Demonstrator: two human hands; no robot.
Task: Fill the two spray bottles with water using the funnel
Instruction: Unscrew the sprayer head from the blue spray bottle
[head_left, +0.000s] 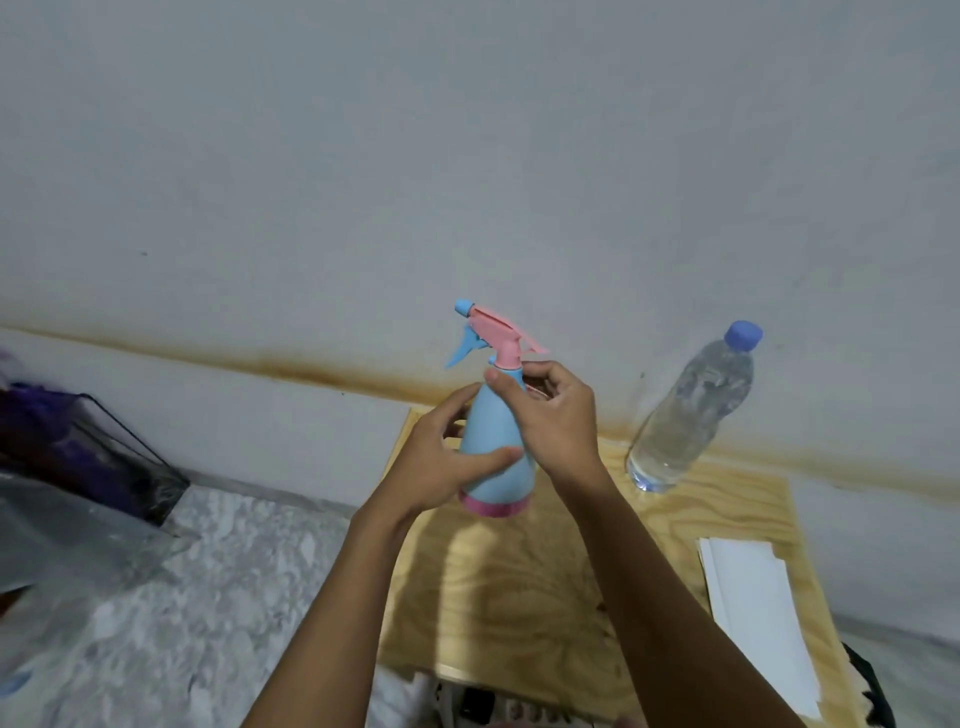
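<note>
The left hand (441, 462) wraps the lower body of a blue spray bottle (496, 452), thumb across its front, holding it up above the wooden table (519, 582). The right hand (553, 415) is closed round the bottle's neck, thumb and fingers pinching just under the pink trigger head (498, 332), which is on and points left. The bottle stands nearly upright, its pink base ring clear of the tabletop. To the right of the spray bottle, near the wall, a clear water bottle (693, 410) with a blue cap stands on the table. Further right and nearer the person, white paper (753, 608) lies flat on the table
</note>
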